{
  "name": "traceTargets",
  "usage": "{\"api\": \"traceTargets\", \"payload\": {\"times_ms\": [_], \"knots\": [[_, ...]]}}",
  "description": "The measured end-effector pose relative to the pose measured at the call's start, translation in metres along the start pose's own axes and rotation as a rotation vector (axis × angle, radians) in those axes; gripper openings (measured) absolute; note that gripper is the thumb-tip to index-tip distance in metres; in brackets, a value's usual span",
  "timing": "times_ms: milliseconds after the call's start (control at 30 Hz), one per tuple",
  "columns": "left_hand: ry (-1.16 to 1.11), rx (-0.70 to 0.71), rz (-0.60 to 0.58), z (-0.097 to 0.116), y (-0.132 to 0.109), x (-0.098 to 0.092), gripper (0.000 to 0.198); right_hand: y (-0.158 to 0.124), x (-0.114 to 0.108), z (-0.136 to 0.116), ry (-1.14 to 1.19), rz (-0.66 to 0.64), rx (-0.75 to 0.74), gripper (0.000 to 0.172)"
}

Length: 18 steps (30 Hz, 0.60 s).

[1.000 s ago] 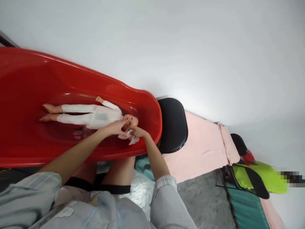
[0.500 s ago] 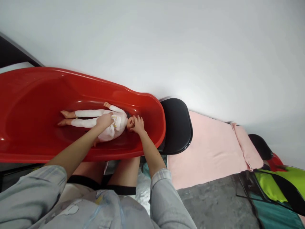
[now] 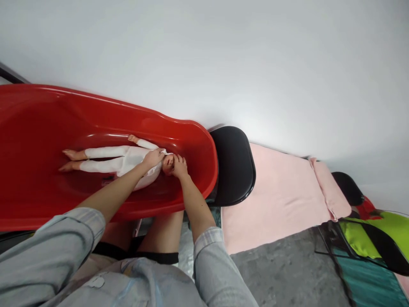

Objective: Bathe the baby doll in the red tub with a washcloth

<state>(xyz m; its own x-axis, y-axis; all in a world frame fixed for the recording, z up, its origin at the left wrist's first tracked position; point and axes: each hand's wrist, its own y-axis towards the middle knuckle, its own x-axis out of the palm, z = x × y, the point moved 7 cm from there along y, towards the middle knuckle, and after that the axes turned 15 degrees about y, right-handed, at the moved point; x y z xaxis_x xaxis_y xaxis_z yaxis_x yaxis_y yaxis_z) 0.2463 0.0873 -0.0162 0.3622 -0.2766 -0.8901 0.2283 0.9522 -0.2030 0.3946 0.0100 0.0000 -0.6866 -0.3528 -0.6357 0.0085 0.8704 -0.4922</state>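
Note:
A baby doll (image 3: 130,160) in a white outfit lies on its back in a red baby bathtub (image 3: 105,106), bare feet to the left and head to the right. My right hand (image 3: 180,166) cups the top and side of the doll's head, its curved fingers over the forehead. At the doll's upper chest, just below the chin, is my left hand (image 3: 154,157), its fingers closed on white cloth (image 3: 165,151). Whether this cloth is part of the shirt or a separate piece, I cannot tell. My left forearm hides part of the doll's near side.
Against the tub's right end stands a black stool seat (image 3: 234,166). Beyond it lies a pink mat (image 3: 275,196) with a pink pillow (image 3: 332,187). Farther right are a bright green cushion (image 3: 361,238) and dark chair parts. A white wall (image 3: 223,64) rises behind.
My left hand has moved from the doll's belly up to its neck, the white cloth with it. My right hand stays at the head. The whole view has shifted slightly.

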Motion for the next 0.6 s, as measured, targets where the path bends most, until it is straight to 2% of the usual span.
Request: {"api": "traceTargets", "payload": {"times_ms": [100, 267, 467, 600], "knots": [[0.117, 0.088, -0.029, -0.004, -0.005, 0.009, 0.048, 0.001, 0.000, 0.000, 0.011, -0.003, 0.003, 0.114], [0.164, 0.015, 0.009, -0.018, -0.016, 0.011, 0.048, 0.002, 0.001, 0.000, 0.024, -0.003, 0.006, 0.113], [0.167, 0.194, -0.009, 0.002, -0.017, 0.020, 0.045, 0.000, 0.001, 0.000, -0.013, 0.006, 0.013, 0.110], [0.173, 0.165, -0.001, 0.006, -0.026, 0.028, 0.048, -0.004, 0.000, -0.002, -0.084, 0.017, 0.012, 0.096]]}}
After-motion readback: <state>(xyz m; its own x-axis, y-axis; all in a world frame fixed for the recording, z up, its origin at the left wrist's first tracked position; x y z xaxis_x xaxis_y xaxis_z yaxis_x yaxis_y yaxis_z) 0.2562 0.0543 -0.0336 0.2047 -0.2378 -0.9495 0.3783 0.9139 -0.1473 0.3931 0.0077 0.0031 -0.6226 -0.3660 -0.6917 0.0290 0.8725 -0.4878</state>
